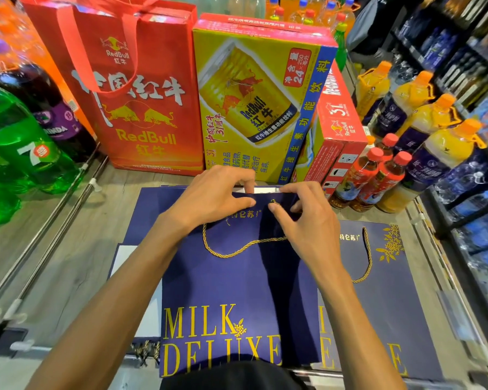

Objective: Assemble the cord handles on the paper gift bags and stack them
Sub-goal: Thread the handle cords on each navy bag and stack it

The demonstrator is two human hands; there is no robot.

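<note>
- Right hand [304, 220]: thumb and forefinger pinch the top edge of the gift bag [231, 282] beside a small eyelet [273, 202].
- Left hand [214, 197]: fingers and thumb grip the same edge.
- Gold cord [237, 250]: slack loop on the bag face, running between both hands.
- Gift bag: flat, navy, lying on further bags.
- Second bag [392, 299]: just right, cord fitted.
- Behind: red carrier bag [141, 108], yellow carton [254, 108].
</note>
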